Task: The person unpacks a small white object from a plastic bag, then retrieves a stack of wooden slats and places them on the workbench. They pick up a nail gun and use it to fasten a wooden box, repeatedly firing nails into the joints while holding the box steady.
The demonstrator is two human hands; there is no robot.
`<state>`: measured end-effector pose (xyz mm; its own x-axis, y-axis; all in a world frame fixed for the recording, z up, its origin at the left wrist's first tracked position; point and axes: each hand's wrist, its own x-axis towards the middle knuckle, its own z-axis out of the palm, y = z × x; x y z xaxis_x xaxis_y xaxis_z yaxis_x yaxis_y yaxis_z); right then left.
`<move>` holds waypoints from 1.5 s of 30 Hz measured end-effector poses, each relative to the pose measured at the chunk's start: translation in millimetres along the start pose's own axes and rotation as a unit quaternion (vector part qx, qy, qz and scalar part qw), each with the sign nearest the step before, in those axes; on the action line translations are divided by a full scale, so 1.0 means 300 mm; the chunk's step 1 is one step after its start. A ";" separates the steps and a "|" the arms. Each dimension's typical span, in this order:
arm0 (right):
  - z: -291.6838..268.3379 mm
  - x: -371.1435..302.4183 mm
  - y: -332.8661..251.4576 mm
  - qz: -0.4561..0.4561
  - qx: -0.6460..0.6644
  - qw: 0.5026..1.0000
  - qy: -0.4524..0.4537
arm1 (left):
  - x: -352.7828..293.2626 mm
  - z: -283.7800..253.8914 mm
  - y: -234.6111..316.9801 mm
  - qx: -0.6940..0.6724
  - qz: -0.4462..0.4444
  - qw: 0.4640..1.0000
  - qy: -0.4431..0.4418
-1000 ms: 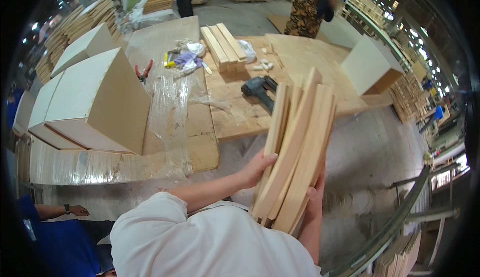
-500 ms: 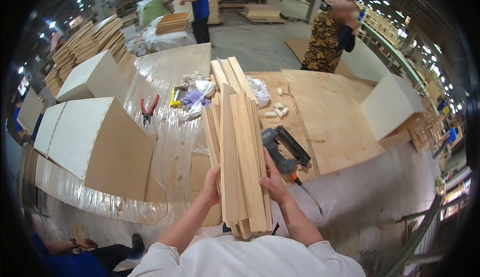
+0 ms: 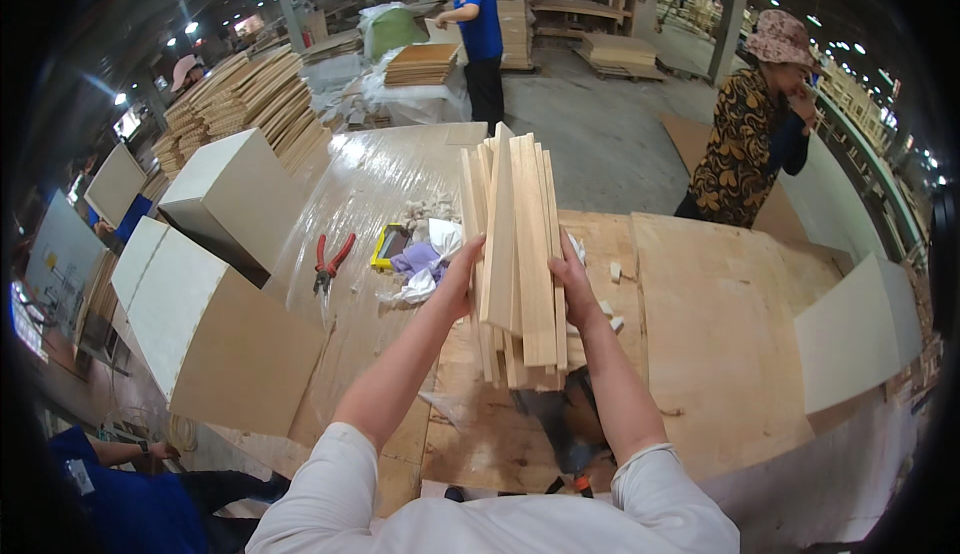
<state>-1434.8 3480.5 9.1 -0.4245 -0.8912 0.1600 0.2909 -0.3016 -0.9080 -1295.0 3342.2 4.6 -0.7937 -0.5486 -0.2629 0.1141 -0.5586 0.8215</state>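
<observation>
Between my two hands is a bundle of pale wooden strips (image 3: 525,264), held lengthwise above the worktable. My left hand (image 3: 462,272) grips its left side, and my right hand (image 3: 574,279) presses on its right side. The strips lie side by side with uneven ends. Partly hidden under the bundle and my right forearm is a dark nail gun (image 3: 572,419). Left of the bundle lie a purple and white cloth (image 3: 425,259), a yellow-edged item (image 3: 386,246) and red-handled pliers (image 3: 331,262). Small white blocks (image 3: 612,322) lie beside my right forearm.
Pale box-shaped panels stand on the left, a near one (image 3: 225,329) and a far one (image 3: 232,199). Another angled panel (image 3: 858,339) is at the right. A person in a patterned top (image 3: 735,149) stands beyond the table; one in blue (image 3: 480,24) is farther back.
My hands have carried the wooden strips forward, away from my body and over the table. The view has shifted, and the nail gun is now mostly covered.
</observation>
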 end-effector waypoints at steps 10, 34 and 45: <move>-0.235 0.263 0.085 0.078 -0.201 0.976 -0.019 | 0.255 -0.080 -0.006 0.275 0.041 0.955 0.103; -0.427 0.221 0.352 -0.012 -0.409 0.902 0.138 | 0.149 -0.101 0.063 0.297 0.085 0.943 0.121; -0.272 0.137 0.241 -0.052 -0.366 0.917 0.147 | 0.149 -0.173 -0.074 0.405 0.121 0.879 0.222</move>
<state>-1501.3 3449.7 -81.6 -0.6617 -0.7081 0.2466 -0.3724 0.0250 -0.9277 -1302.2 3297.9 -51.7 -0.4732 -0.8792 -0.0550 -0.3587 0.1353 0.9236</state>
